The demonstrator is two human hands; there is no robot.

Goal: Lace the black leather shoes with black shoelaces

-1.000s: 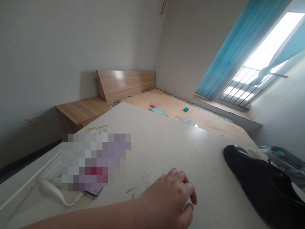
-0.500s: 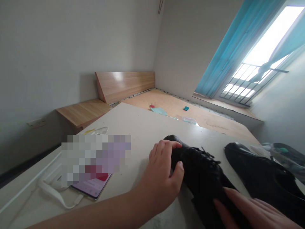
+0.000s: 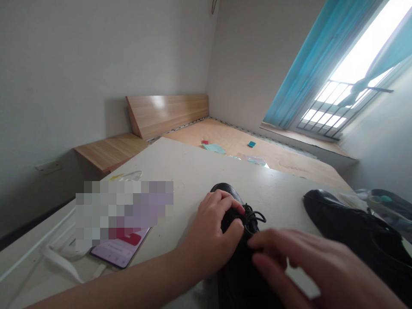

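A black lace-up shoe [image 3: 238, 274] lies on the white table with its toe pointing away from me. My left hand [image 3: 215, 227] grips its front part, fingers curled over the toe and the thumb near the laces. The black laces [image 3: 252, 216] stand in loose loops on top. Over the shoe's right side, my right hand [image 3: 302, 257] has its thumb and forefinger apart, close by the laces. It is slightly blurred, and I see nothing between those fingers. The heel end is partly hidden by this hand. A second black shoe [image 3: 337, 219] lies to the right.
A phone [image 3: 119, 249] with a white cable [image 3: 61, 262] lies on the left of the white table [image 3: 180, 171], partly under a blurred-out patch. A clear container [image 3: 389, 206] stands at the far right. Beyond is a wooden bed board [image 3: 283, 161] with small items.
The held shoe has shifted left and turned to point straighter ahead. My right hand has left the shoe's rear side and come forward to the laces. My left hand still grips the front.
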